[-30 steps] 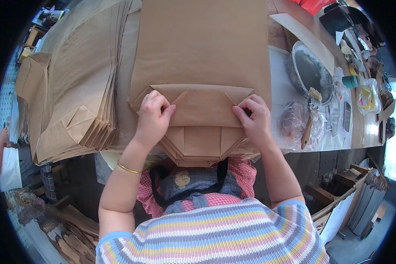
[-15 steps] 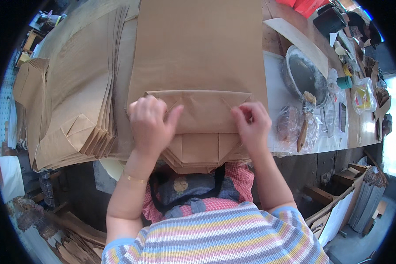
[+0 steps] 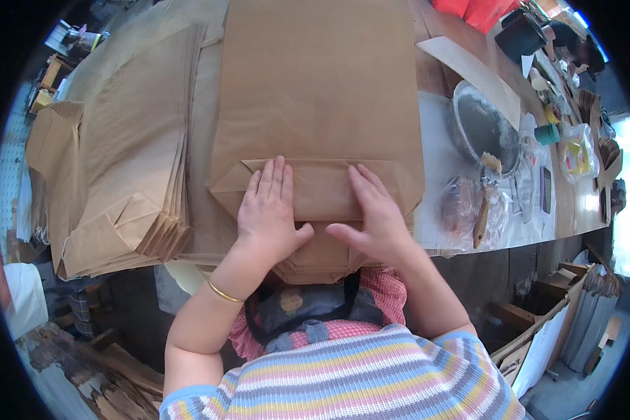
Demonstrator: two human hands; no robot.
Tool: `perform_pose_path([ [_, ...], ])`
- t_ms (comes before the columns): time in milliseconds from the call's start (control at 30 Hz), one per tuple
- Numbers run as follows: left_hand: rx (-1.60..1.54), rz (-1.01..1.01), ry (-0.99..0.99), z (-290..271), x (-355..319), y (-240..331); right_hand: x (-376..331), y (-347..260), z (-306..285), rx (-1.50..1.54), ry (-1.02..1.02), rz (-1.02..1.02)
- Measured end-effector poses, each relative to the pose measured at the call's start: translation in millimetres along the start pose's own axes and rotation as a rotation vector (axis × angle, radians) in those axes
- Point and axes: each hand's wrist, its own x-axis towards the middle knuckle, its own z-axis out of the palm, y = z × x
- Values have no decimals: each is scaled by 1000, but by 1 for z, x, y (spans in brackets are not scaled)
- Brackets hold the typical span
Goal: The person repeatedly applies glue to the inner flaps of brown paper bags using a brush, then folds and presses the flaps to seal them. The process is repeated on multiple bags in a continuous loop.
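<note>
A large brown paper bag [image 3: 318,91] lies flat in front of me, its folded bottom end toward my body. My left hand [image 3: 269,213] rests palm down on the left part of the folded bottom flap [image 3: 322,189], fingers straight and pointing away from me. On the flap's right part lies my right hand [image 3: 374,217], fingers stretched out and thumb spread toward the left thumb. Neither hand grips anything. Below the hands, the folded ends of more bags [image 3: 318,264] stick out over the table's near edge.
To the left lies a fanned stack of brown paper bags [image 3: 133,147]. On the right are a grey paste basin [image 3: 479,122], a wooden-handled brush [image 3: 484,199], a pale board [image 3: 472,73], a phone [image 3: 545,189] and clear plastic bags [image 3: 462,203]. A person's white sleeve [image 3: 24,297] shows far left.
Both hands have gone from curled fingers at the flap's corners to lying flat on it, closer together. The flap now lies pressed down, its side corners spread outward.
</note>
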Motion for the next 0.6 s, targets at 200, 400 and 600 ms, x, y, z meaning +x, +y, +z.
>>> perform_pose_path([
  [200, -61, 384, 397, 24, 11, 37, -14, -4, -24, 540, 377, 150],
  [400, 363, 175, 218, -33, 26, -10, -5, -17, -22, 313, 125, -12],
  [600, 451, 52, 401, -114, -52, -165, 18, 3, 1, 404, 166, 129],
])
